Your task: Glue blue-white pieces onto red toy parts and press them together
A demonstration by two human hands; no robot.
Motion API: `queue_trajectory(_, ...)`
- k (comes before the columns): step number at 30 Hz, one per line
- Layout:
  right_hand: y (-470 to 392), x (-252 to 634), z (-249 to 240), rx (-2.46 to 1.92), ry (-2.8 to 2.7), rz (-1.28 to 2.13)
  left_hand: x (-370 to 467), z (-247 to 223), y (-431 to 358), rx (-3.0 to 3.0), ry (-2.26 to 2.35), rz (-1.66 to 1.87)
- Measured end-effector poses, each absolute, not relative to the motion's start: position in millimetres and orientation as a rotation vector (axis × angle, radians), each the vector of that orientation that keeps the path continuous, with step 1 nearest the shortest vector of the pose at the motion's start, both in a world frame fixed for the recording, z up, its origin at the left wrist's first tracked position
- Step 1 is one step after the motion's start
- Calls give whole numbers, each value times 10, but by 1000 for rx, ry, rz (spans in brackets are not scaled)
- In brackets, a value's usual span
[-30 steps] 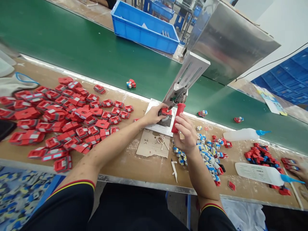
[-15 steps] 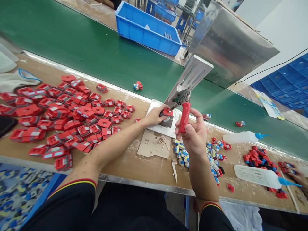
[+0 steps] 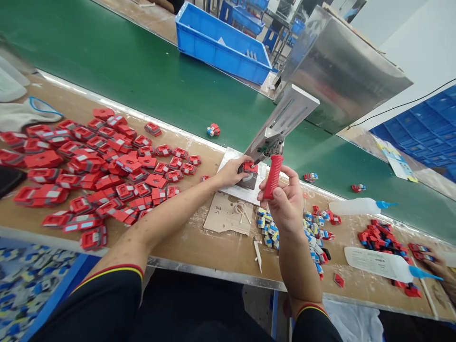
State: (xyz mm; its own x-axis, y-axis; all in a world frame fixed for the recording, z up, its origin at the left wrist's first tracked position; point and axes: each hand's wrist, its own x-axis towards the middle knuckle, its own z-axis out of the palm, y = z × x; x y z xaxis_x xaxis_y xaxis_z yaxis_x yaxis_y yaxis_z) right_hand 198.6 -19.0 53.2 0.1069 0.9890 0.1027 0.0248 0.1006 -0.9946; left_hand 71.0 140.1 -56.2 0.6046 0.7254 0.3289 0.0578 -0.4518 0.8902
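Observation:
My right hand (image 3: 285,197) is wrapped round the red ribbed handle (image 3: 274,177) of a metal press (image 3: 285,118). At the press base, my left hand (image 3: 231,172) holds a red part (image 3: 249,167) under the press tip; its fingertips are partly hidden. The press stands on a pale metal plate (image 3: 228,161). In front of the plate lies a piece of cardboard (image 3: 221,216) with a small ring and thin sticks on it. Left of my left hand spreads a big pile of red parts (image 3: 124,164). Small blue, white and yellow parts (image 3: 269,228) lie beside my right forearm.
A green conveyor belt (image 3: 142,80) runs behind, carrying a few small assemblies. Beyond it stand a blue crate (image 3: 221,52) and a metal box (image 3: 342,71). Two white bottles (image 3: 356,206) lie at the right, near another person's hand (image 3: 436,259) on red parts.
The red handle has tilted slightly and sits a little lower. The small assemblies on the belt have shifted right. My left hand stays at the red part.

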Motion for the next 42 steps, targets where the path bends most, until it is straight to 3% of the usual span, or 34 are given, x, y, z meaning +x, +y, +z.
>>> queue_trajectory(16, -191, 2013, 643, -1192, -1200, 929, 734, -566, 1404, 1914, 648, 906)
queue_trajectory(42, -208, 2003, 524, -1235, -1236, 1026, 702, -576, 1386, 1914, 634, 920)
